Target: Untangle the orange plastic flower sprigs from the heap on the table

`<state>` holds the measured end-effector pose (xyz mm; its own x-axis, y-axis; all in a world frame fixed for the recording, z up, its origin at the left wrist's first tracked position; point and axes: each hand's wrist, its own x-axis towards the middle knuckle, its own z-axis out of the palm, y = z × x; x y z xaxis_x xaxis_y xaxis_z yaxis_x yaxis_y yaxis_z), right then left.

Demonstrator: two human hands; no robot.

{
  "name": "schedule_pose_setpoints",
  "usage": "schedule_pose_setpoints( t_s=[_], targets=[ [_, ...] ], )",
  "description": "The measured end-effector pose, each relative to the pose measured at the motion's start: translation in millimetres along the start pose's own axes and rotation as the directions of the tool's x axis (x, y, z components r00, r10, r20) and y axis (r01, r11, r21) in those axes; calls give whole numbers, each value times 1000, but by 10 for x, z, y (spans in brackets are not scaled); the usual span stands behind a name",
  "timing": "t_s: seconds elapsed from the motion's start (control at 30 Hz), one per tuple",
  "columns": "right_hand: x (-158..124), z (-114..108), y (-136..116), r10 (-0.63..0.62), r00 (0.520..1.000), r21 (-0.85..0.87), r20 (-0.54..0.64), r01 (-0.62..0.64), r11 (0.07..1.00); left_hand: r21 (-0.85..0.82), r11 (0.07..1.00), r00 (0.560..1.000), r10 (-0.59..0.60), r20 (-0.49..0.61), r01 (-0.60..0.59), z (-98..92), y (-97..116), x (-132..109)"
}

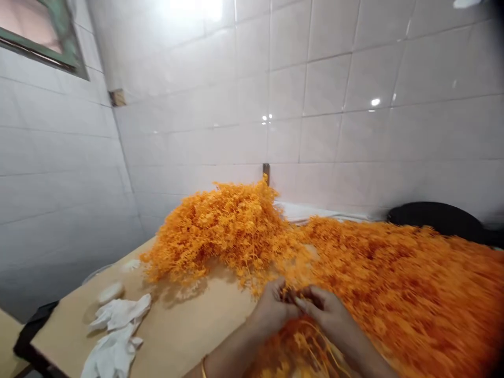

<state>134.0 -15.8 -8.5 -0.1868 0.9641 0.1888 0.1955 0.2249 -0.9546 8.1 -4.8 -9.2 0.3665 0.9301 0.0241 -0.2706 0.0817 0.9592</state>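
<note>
A person's two bare hands meet over a tan table (197,323), seen from above. The left hand (271,308), with a thin gold-coloured bangle (203,367) on its wrist, and the right hand (326,307) are almost touching, fingertips pinched narrowly together on orange sprigs (309,341); blur hides the exact spot gripped. Thin stems spread below the hands, toward the table's near edge. Just beyond, toward the back edge, rises a fluffy orange heap (228,226). A wider orange pile (401,278) covers the table's right side, with a black rounded object (435,218) behind it. Near the left edge, toward the near left corner, lie crumpled white gloves (120,315), with a round white object (110,293) just behind them. Pale tiled walls (220,136) surround the table; a green-framed window (35,26) shows high on the left.
</note>
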Motion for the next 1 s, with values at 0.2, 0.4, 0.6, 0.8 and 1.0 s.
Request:
schedule_pose_setpoints(
  t_s=[0.2, 0.4, 0.6, 0.8, 1.0],
  targets=[
    [-73, 119, -34, -196, 963, -390, -184, 111, 914, 139, 986, 993, -102, 60, 92, -111, -16, -23],
    [-4, -216, -73, -82, 784, -139, -615, -5, 990, 278, 952, 985, -155, 69, 131, -140, 84, -71],
    [82, -565, 17, 126, 746, 236, -654, 43, 971, 186, 981, 996, -72, 51, 61, -65, 7, -69],
    [37, -330, -74, 2, 900, 85, -435, 39, 996, 82, 996, 997, -20, 72, 14, -73, 56, -70],
    [-19, -213, -168, -1, 992, 47, -123, 7, 999, -206, 966, 968, -106, 226, 153, -110, 85, -67]
  ],
)
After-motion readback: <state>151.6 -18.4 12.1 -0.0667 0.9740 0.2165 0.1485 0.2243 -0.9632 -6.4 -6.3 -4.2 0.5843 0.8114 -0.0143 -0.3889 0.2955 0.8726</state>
